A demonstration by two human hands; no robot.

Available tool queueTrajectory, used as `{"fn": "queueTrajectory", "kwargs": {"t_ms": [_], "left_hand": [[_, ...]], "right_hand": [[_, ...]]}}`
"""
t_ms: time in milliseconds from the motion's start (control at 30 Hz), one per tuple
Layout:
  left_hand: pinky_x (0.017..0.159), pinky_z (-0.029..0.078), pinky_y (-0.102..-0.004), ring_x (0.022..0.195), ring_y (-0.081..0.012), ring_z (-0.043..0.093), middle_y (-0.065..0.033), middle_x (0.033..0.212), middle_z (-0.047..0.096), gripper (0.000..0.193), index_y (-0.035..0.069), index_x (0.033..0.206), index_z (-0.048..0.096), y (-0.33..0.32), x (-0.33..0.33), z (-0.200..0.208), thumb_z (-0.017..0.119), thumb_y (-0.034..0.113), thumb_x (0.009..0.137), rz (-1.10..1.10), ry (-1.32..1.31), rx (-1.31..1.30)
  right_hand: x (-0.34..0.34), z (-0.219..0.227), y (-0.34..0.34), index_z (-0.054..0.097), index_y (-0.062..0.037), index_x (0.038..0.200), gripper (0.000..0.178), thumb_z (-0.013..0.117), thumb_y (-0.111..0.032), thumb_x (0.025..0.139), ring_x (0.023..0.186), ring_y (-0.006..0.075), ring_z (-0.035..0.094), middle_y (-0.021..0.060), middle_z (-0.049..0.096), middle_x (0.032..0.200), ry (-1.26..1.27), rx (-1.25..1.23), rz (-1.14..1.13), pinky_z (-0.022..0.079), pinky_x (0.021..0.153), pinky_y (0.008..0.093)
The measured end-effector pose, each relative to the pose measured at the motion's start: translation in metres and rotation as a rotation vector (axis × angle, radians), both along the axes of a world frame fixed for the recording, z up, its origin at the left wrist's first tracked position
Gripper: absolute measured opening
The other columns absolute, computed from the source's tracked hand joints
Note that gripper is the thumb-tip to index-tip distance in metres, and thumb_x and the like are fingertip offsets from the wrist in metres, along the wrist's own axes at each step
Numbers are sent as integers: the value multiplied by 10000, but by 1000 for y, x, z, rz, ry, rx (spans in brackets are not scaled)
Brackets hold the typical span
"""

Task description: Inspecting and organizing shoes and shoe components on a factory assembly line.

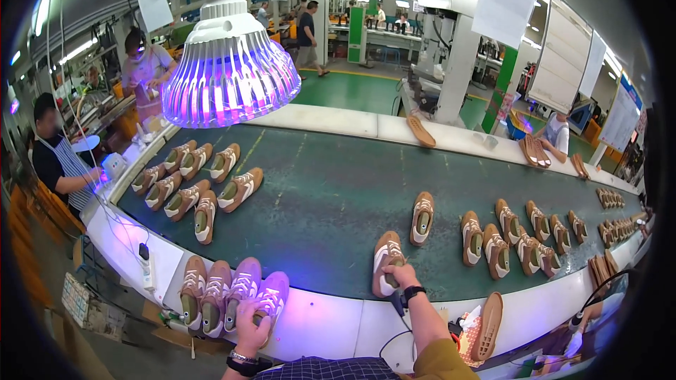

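Observation:
On the near white ledge stand several brown sneakers with pale laces and stripes, side by side, tinted purple by a lamp. My left hand (251,325) closes around the heel of the rightmost sneaker (273,295) in that row. Across on the green conveyor belt, my right hand (403,278) grips a brown sneaker (387,250) at its heel opening; its toe points away from me. Just beyond it stands another sneaker (422,218), apart from my hand. Part of each hand's fingers is hidden inside or behind the shoes.
A glowing purple lamp (232,77) hangs low at upper left. More sneakers stand on the belt (331,190) at left and right. A loose sole (489,327) lies on the near ledge, another sole (421,131) on the far ledge. Co-workers sit left and right.

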State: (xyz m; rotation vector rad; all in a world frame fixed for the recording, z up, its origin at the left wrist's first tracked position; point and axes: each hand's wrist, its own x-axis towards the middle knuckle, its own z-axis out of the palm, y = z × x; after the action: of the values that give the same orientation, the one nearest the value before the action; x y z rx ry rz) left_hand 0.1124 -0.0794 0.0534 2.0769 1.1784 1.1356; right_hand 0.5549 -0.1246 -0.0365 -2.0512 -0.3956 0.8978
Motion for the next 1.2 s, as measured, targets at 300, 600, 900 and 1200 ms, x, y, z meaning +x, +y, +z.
{"fn": "queueTrajectory", "kwargs": {"t_ms": [300, 600, 900, 1200], "left_hand": [[979, 383, -408, 1146, -346, 492, -236, 1203, 510, 691, -64, 1248, 435, -7, 41, -56, 698, 364, 773, -454, 96, -332], [1015, 336, -424, 1170, -359, 434, -236, 1217, 454, 744, -43, 1291, 373, -25, 58, -69, 698, 277, 704, -243, 85, -565], [1061, 299, -415, 1242, -348, 368, -249, 1289, 392, 974, -55, 1373, 225, -27, 82, 8, 765, 250, 622, -155, -13, -966], [1045, 315, -387, 1235, -335, 387, -248, 1284, 414, 969, -51, 1371, 251, -29, 97, 0, 786, 182, 598, 3, 108, -943]], "right_hand": [[-163, 12, -45, 519, 52, 1177, 520, 703, -238, 787, 869, 202, 631, 104, 610, 1073, 640, 286, 233, 525, 771, 324], [-52, 30, 6, 526, 48, 1057, 565, 764, -307, 689, 961, 282, 578, 184, 591, 1027, -272, 165, -2, 466, 852, 377], [121, -4, 85, 417, 79, 1174, 795, 800, -308, 595, 1147, 402, 464, 271, 473, 1200, -397, -49, -328, 403, 965, 439], [158, -12, 105, 350, 16, 1262, 816, 780, -221, 610, 1102, 414, 529, 254, 543, 1194, -309, -178, -343, 422, 953, 450]]}}
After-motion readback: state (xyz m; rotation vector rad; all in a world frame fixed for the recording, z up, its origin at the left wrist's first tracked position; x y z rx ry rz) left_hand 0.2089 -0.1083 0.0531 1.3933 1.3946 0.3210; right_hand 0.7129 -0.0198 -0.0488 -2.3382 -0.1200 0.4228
